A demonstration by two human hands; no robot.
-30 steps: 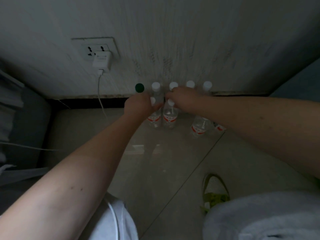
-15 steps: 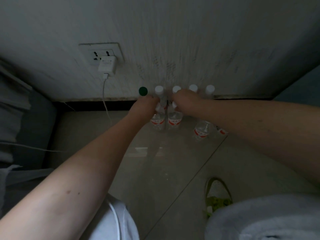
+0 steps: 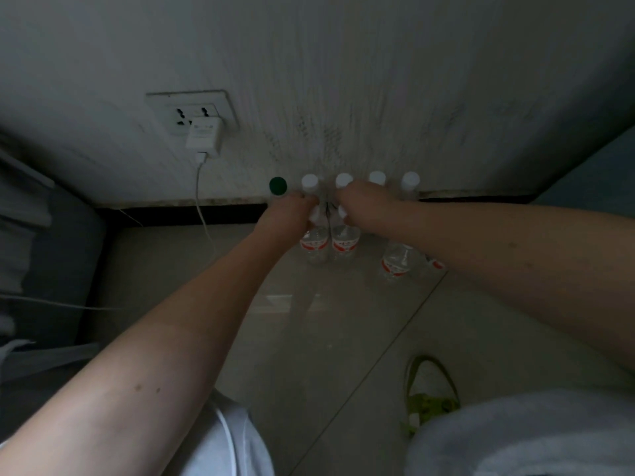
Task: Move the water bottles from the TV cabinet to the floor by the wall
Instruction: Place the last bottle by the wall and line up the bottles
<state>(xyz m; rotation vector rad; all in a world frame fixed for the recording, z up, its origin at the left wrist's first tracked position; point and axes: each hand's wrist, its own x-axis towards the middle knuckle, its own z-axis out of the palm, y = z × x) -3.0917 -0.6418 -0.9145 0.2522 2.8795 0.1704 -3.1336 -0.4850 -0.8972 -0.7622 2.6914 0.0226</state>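
Note:
A row of clear water bottles stands on the floor against the wall, showing a green cap (image 3: pixel 277 185) and several white caps (image 3: pixel 377 177). In front of that row, my left hand (image 3: pixel 288 214) is closed around the top of a red-labelled water bottle (image 3: pixel 314 244). My right hand (image 3: pixel 364 207) grips the top of a second red-labelled bottle (image 3: pixel 344 242) right beside it. Both bottles are upright, and their bases are at floor level. Another red-labelled bottle (image 3: pixel 398 262) stands further right, partly behind my right forearm.
A wall socket (image 3: pixel 190 109) holds a white charger (image 3: pixel 204 137) whose cable (image 3: pixel 206 221) hangs to the floor left of the bottles. Dark skirting (image 3: pixel 178 214) runs along the wall. Grey furniture (image 3: pixel 44 242) is at the left, and a green slipper (image 3: pixel 431 400) lies at the lower right.
My hands and the two bottles have hardly moved, staying just in front of the row. The view has shifted slightly downward.

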